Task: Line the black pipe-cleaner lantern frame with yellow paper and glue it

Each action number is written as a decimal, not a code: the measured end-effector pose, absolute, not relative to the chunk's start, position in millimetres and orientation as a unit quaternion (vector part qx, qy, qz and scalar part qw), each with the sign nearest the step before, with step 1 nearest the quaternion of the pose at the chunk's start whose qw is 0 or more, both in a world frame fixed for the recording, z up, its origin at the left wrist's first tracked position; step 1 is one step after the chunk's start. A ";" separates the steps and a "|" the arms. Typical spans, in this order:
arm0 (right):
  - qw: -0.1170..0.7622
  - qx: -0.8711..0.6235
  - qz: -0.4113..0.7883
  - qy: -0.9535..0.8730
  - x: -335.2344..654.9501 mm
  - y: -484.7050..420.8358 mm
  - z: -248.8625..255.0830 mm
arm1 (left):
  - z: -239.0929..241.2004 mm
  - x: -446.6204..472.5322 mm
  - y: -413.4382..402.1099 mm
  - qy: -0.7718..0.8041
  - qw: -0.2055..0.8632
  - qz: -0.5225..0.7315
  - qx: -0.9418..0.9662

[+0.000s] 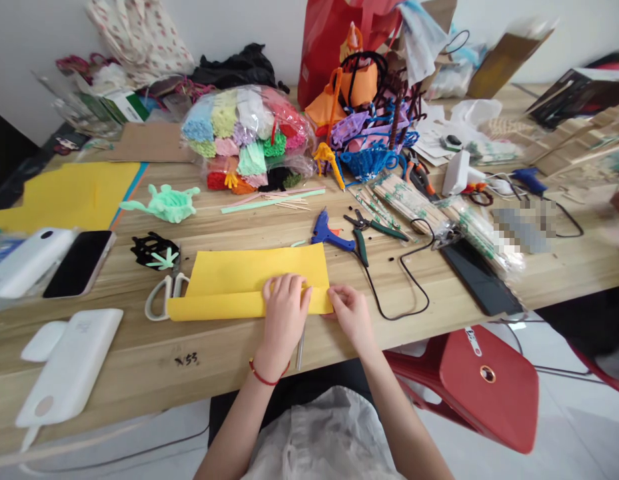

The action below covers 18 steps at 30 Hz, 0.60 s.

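A sheet of yellow paper (239, 267) lies before me, its near edge folded over into a long strip. My left hand (284, 310) holds that strip down, fingers bent over the fold and thumb close beside them. At the right end of the fold, my right hand (352, 310) pinches the paper between thumb and fingers. White-handled scissors (162, 297) are partly under the sheet's left end. Just beyond the paper's far right corner sits a blue glue gun (332, 232). A thin clear stick (300, 350) pokes out below my left hand.
Green-handled pliers (374, 227) and a black cable lie to the right. Bagged pipe cleaners (249, 133) stand at the back. A phone (79, 263) and a white power bank (72, 367) rest left. A red stool (489, 387) stands below the table edge.
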State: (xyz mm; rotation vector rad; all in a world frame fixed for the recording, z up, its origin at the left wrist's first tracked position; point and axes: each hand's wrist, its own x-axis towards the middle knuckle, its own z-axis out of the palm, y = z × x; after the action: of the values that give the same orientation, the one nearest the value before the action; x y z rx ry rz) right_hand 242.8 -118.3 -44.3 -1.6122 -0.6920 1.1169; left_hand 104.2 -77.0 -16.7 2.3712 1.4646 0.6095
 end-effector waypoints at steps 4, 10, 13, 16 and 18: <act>0.504 -0.683 0.413 -0.330 241.9 -121.7 -42.9 | -13.2 107.0 -103.8 0.407 0.065 0.209 0.887; 0.474 -0.714 0.357 -0.371 244.5 -123.6 -40.1 | -35.4 102.0 -126.6 0.392 0.046 0.102 0.913; 0.458 -0.722 0.352 -0.380 246.4 -122.5 -38.8 | -41.8 101.6 -124.1 0.386 0.052 0.076 0.918; 0.439 -0.729 0.348 -0.393 248.2 -120.7 -38.0 | -41.2 103.4 -121.9 0.383 0.064 0.069 0.919; 0.426 -0.735 0.340 -0.403 249.4 -119.7 -38.5 | -38.7 102.5 -120.6 0.377 0.073 0.069 0.921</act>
State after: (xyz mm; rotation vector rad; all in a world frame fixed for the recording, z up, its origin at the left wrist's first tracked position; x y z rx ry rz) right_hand 249.4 -119.7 -38.5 -1.8383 -1.0083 0.8498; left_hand 102.5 -120.6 -38.7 2.7643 1.1328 0.2066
